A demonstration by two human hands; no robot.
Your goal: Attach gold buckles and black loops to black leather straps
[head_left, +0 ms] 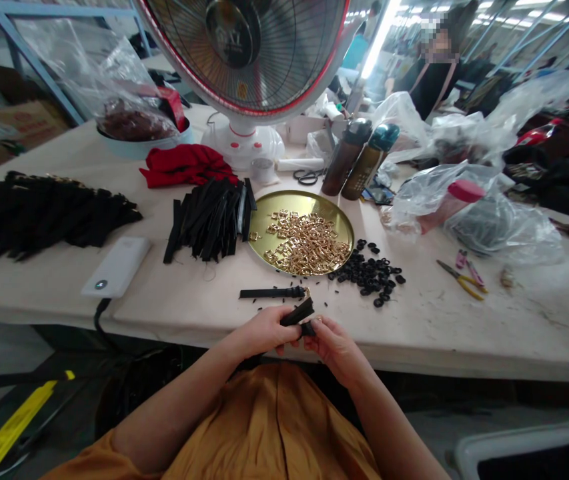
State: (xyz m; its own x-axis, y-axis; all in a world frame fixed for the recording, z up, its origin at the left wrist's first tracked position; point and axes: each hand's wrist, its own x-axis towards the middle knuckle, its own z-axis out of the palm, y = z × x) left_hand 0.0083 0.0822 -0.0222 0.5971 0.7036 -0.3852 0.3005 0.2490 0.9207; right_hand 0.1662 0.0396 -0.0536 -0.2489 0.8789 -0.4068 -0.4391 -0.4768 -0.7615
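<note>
At the table's front edge, my left hand [267, 329] is closed around a black strap [298, 312], which is bent over. My right hand [333, 345] pinches the strap's lower end, and a small gold glint shows at its fingertips; whether that is a buckle I cannot make out. Just beyond my hands lies a strap with a gold buckle [271, 293]. A round gold tray [264, 210] behind it holds a heap of gold buckles [309, 243]. Black loops [371, 273] are piled to the tray's right, and a bundle of black straps [207, 220] lies to its left.
A fan [244, 137] stands at the back, beside a red cloth [187, 165]. Two bottles [359, 160], scissors [308, 176], pliers [464, 280] and plastic bags [504, 213] are further right. On the left are a white power bank [117, 267] and more black straps [39, 213].
</note>
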